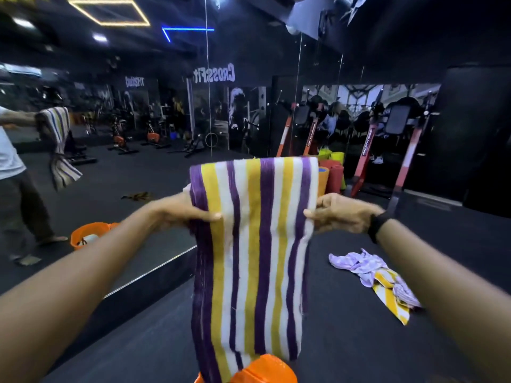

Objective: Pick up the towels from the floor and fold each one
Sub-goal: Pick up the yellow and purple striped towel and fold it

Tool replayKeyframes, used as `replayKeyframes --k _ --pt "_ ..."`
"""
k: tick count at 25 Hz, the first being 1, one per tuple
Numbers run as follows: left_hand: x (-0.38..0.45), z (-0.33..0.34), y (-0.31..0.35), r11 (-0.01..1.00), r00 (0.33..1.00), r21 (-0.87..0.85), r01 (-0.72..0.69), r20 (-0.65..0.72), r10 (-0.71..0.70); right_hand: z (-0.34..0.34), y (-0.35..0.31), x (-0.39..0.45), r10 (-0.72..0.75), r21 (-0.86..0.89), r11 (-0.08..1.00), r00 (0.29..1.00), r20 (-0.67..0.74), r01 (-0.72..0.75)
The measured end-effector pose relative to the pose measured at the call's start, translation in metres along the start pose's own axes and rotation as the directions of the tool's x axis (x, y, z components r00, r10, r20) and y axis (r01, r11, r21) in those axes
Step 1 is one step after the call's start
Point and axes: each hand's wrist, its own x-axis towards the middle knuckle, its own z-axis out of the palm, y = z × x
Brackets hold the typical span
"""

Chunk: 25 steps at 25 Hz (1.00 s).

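Below the hands, the orange bucket (262,369) is cut by the bottom edge; the striped towel (254,258) hides the left hand's (179,214) fingers.

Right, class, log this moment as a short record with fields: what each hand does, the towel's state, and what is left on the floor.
held item: striped towel, hanging lengthwise, top folded over
left hand: pinches the towel's left edge
right hand: pinches the right edge
on floor: crumpled lilac and yellow towels, right of the person
below: orange bucket
fold: unfinished
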Motion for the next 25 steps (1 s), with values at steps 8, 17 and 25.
replayKeyframes --k 8,17,25 --pt "0.005 -0.003 -0.008 0.944 0.945 -0.302 0.131 -0.250 -0.211 0.005 0.006 0.009 0.026 0.258 0.966 0.976 -0.215 0.031" --pt "0.001 -0.006 0.028 0.994 0.960 -0.080 -0.080 -0.275 0.055 0.006 -0.039 0.009 -0.090 0.036 0.995 0.979 -0.183 0.098" --pt "0.012 -0.016 0.043 0.940 0.914 -0.252 -0.228 -0.389 0.117 -0.005 -0.059 0.014 -0.141 0.172 0.961 0.918 -0.372 0.218"
